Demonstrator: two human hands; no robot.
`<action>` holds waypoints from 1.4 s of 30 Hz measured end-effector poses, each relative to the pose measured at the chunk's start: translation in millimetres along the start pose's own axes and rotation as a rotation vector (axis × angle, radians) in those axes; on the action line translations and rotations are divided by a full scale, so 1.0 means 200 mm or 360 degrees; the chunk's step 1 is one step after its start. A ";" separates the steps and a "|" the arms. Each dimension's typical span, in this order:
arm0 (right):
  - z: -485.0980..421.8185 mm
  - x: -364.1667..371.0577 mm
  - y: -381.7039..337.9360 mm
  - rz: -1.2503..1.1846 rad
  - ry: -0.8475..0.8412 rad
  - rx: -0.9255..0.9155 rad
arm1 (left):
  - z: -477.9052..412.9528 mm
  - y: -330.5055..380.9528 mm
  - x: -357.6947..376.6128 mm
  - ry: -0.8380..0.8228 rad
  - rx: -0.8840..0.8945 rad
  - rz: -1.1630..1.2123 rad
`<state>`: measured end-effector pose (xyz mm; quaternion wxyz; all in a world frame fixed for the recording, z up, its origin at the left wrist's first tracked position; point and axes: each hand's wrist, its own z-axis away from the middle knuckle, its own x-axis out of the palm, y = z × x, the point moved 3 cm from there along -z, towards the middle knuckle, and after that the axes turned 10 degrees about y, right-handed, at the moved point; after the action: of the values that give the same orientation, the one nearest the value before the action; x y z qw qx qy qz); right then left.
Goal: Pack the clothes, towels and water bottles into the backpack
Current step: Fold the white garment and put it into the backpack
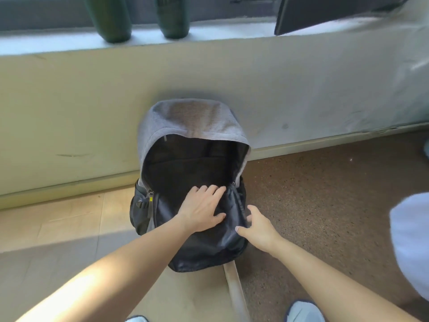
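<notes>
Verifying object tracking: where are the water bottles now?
Head view, top left: both dark green bottles stand side by side on the white window ledge, above and behind the open backpack.

Forearms (111,273) bare. Left hand (201,211), right hand (258,228) bare. Left shoe (137,319), right shoe (304,312): pale upper, dark blue collar edge.

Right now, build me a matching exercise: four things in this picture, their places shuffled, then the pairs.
1 backpack
2 bottles
3 left hand
4 shoes

A on the ledge
B at the picture's bottom edge
C on the floor, against the wall
D resting on the backpack's front

Pairs: 1-C, 2-A, 3-D, 4-B
</notes>
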<state>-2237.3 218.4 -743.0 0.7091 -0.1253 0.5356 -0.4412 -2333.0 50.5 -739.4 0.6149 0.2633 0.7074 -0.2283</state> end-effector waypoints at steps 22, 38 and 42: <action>1.08 -1.98 0.07 0.1075 0.2082 -0.0112 | -0.25 1.23 -1.09 -0.0114 0.0538 0.0787; 1.10 -2.15 0.20 0.0776 0.2430 -0.0119 | -0.73 1.88 -1.23 0.0065 0.0016 0.1683; 1.10 -2.15 0.20 0.0751 0.2410 -0.0044 | -0.75 1.80 -1.25 -0.0003 0.0045 0.2260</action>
<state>-2041.7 502.5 -402.5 0.2251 0.3170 0.8901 -0.2378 -2184.2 397.7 -469.6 0.6122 0.6685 0.3614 0.2183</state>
